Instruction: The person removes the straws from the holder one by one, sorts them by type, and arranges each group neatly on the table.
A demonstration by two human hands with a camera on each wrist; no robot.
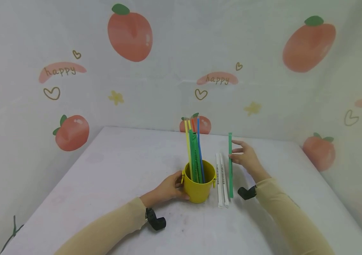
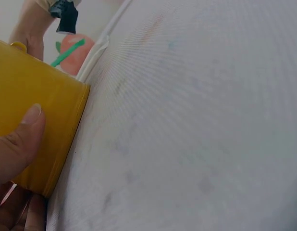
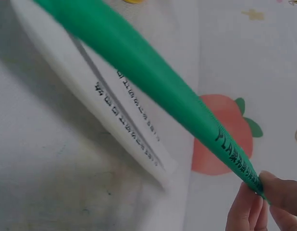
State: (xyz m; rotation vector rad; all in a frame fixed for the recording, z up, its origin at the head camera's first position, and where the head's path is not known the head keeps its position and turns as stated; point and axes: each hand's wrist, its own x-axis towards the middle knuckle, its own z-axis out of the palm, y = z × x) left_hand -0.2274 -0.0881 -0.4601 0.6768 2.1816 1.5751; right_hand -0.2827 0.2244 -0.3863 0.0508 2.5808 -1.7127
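A small yellow bucket (image 1: 199, 187) stands mid-table with several coloured straws (image 1: 195, 152) upright in it. My left hand (image 1: 176, 184) grips the bucket's left side; in the left wrist view the thumb (image 2: 21, 134) presses on the yellow wall (image 2: 47, 115). My right hand (image 1: 236, 154) pinches a long green wrapped straw (image 1: 230, 170) near its far end, right of the bucket. In the right wrist view the fingertips (image 3: 278, 190) hold the green straw (image 3: 148, 79), which slants over two white wrapped straws (image 3: 110, 110). The white straws (image 1: 221, 180) lie side by side between bucket and green straw.
The table (image 1: 111, 177) has a pale cloth over it, and a fruit-print backdrop (image 1: 130, 32) hangs behind and to both sides. Table edges run along the far side and the right. Black wrist mounts (image 1: 155, 219) sit close to the tabletop.
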